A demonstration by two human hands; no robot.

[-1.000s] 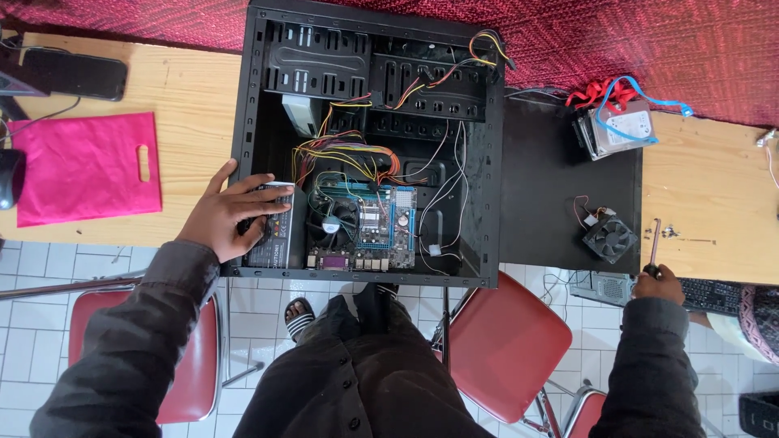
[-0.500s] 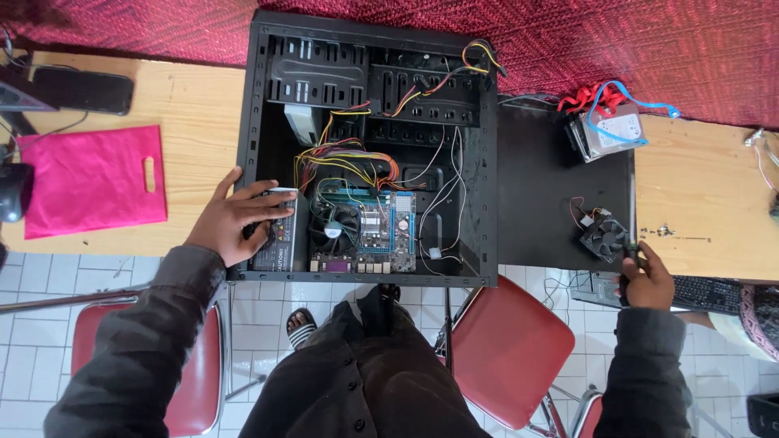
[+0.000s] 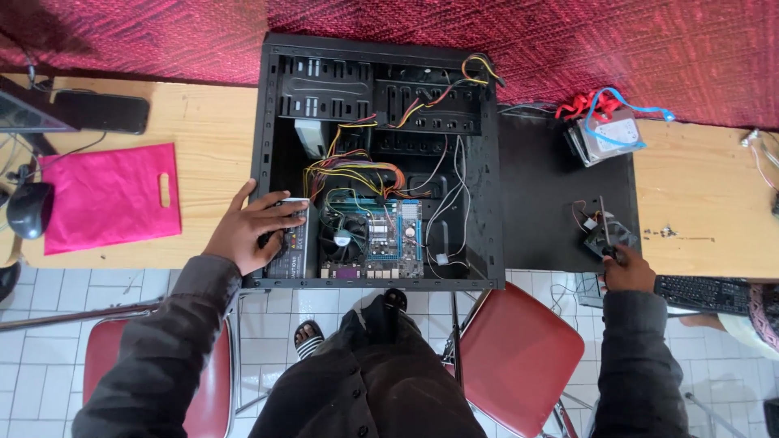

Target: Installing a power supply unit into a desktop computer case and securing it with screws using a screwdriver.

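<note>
An open black computer case point(image 3: 268, 122) lies on its side on the wooden table point(image 3: 211, 130), showing a blue motherboard point(image 3: 389, 235), a cooler fan point(image 3: 341, 239) and bundled coloured wires point(image 3: 357, 170). My left hand point(image 3: 251, 227) rests flat on the power supply point(image 3: 294, 243) in the case's near left corner. My right hand point(image 3: 626, 269) is closed on a screwdriver point(image 3: 604, 223) whose shaft points away from me over a small black fan point(image 3: 608, 237) on the black side panel point(image 3: 560, 203).
A pink bag point(image 3: 109, 195), a mouse point(image 3: 28, 209) and a dark phone point(image 3: 101, 112) lie at left. Hard drives with red and blue cables point(image 3: 604, 134) sit at the back right. A keyboard point(image 3: 702, 294) is at the right edge. Red chairs point(image 3: 519, 357) stand below.
My right hand with the screwdriver has moved left and inward, from the table edge to the small fan. The left hand stays on the power supply.
</note>
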